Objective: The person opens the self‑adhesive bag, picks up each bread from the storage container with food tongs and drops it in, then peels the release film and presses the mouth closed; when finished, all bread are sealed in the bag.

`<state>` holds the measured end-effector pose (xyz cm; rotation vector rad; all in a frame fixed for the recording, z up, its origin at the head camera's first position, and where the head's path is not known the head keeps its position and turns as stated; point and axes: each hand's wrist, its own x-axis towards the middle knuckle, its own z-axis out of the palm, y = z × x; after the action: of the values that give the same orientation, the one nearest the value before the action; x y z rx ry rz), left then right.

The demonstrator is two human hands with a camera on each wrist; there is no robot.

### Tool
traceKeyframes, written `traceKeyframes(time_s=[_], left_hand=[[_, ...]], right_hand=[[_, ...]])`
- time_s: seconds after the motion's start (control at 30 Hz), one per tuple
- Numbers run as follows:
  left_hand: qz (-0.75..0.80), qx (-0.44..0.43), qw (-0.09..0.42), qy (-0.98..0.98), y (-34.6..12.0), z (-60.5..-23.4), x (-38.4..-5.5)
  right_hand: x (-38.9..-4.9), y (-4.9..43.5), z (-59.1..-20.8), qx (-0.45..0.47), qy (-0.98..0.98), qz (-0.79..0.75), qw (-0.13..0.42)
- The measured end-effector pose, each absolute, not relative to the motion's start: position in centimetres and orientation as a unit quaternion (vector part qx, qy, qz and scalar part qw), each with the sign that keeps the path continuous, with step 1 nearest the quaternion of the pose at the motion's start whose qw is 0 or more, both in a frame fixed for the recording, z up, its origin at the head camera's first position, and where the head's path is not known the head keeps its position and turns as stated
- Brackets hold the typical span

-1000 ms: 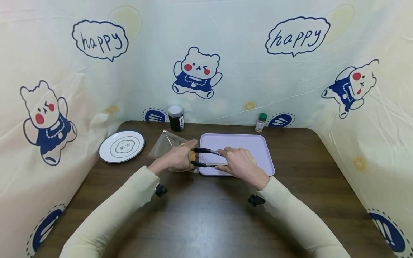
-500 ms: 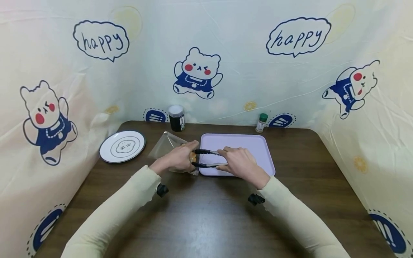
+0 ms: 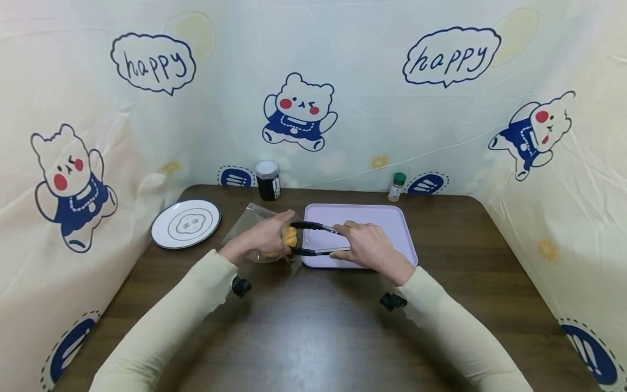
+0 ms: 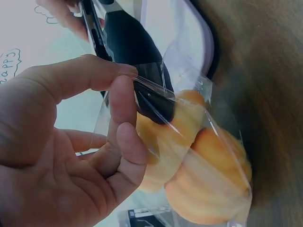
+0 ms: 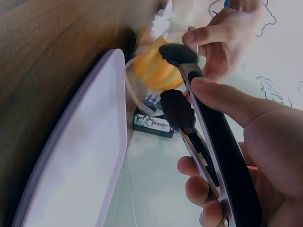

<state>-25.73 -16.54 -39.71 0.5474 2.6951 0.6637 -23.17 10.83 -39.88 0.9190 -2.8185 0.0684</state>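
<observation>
My left hand (image 3: 266,235) pinches the rim of a clear plastic bag (image 3: 246,219) between thumb and fingers. Inside the bag lie yellow-brown bread rolls (image 4: 208,175), partly hidden behind that hand in the head view. My right hand (image 3: 368,246) grips a pair of black and silver tongs (image 3: 311,225), their arms spread apart. The tongs' black tips point left at the bag's mouth, one above and one below the nearest roll (image 5: 158,66). In the left wrist view one tip overlaps a roll through the plastic.
Beneath the tongs lies a lilac tray (image 3: 377,218) on the brown wooden table (image 3: 313,326). A white plate (image 3: 164,226) with a dark rim is at the left. A dark jar (image 3: 268,184) with a pale lid and a small green-capped bottle (image 3: 397,188) stand by the back curtain.
My left hand has shifted slightly left with the bag, and more of a roll shows at its mouth. The tongs' tips have spread wider. My right hand has moved a little right.
</observation>
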Motion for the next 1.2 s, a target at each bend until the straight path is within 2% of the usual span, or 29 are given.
traceKeyframes(time_s=[0.13, 0.33, 0.7, 1.2], left_hand=[[0.220, 0.193, 0.150, 0.944, -16.8, -39.5, -25.9], [0.229, 0.174, 0.168, 0.943, -17.1, -39.2, -26.1], [0.236, 0.173, 0.183, 0.939, -17.4, -38.9, -26.3], [0.246, 0.149, 0.187, 0.939, -17.6, -39.8, -26.6]], right_hand=[[-23.2, 11.5, -39.5, 0.304, -0.948, 0.032, 0.086], [-23.2, 12.6, -39.4, 0.311, -0.945, 0.062, 0.081], [-23.4, 14.7, -38.6, 0.274, -0.954, 0.118, 0.026], [-24.5, 19.7, -38.1, 0.140, -0.979, 0.151, -0.010]])
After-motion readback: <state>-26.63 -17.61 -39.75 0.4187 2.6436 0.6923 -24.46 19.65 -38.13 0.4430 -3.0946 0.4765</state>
